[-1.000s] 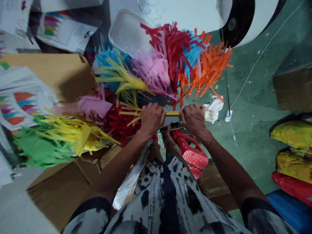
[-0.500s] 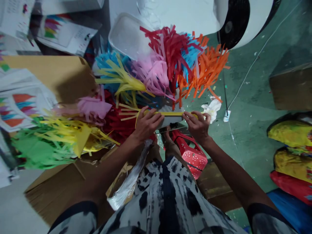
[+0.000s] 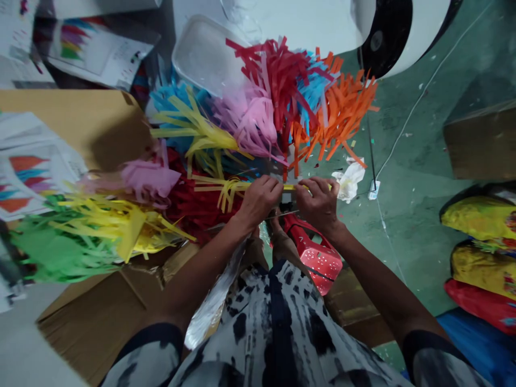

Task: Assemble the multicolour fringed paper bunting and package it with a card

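Both hands had drawn together: left hand (image 3: pixel 260 198) and right hand (image 3: pixel 318 201) fingers pinched shut on the yellow fringe strip (image 3: pixel 226 188), gathering it shorter at frame centre.

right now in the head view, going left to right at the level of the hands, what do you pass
green fringe → yellow fringe → red fringe → left hand → right hand → crumpled white paper → yellow bag

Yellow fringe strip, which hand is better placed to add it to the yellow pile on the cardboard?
Left, probably. The left hand grips the yellow strip at its fringed end, nearer the yellow pile; the right hand is farther.
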A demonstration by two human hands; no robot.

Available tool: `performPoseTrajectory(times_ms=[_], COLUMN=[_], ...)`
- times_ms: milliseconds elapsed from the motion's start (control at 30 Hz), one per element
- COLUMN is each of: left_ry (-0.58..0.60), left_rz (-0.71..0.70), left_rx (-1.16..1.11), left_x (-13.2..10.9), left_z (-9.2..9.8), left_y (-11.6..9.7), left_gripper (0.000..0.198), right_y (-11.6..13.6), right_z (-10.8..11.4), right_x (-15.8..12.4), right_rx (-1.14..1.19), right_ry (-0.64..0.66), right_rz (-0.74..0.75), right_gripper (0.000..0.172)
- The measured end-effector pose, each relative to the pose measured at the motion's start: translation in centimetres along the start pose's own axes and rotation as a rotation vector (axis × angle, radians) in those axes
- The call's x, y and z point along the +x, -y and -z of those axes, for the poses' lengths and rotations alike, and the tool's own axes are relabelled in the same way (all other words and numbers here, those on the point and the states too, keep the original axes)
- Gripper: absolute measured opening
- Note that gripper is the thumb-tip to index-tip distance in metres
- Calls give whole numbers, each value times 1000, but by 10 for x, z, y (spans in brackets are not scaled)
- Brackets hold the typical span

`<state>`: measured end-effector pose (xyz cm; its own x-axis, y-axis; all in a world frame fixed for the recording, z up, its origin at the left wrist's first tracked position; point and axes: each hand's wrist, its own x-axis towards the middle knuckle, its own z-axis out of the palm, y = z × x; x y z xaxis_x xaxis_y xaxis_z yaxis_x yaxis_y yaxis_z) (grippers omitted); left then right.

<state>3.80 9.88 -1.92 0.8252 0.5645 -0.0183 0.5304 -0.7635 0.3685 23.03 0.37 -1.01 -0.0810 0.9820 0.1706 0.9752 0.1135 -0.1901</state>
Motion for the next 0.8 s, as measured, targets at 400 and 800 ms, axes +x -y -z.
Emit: performPoseTrajectory(times_ms=[400,800], left_ry=[-66,-87], left_rz=[151,255], left_rx=[6,-40], left_x=[-6,-7], left_z=[4,14], left_y=[9,10], left_gripper=[22,20], right_y=[-5,4], right_z=[-4,4], right_x=[18,31], right_rx=[74,103], right_ry=[144,120], right_rz=[-133,-287], right_gripper=[16,10])
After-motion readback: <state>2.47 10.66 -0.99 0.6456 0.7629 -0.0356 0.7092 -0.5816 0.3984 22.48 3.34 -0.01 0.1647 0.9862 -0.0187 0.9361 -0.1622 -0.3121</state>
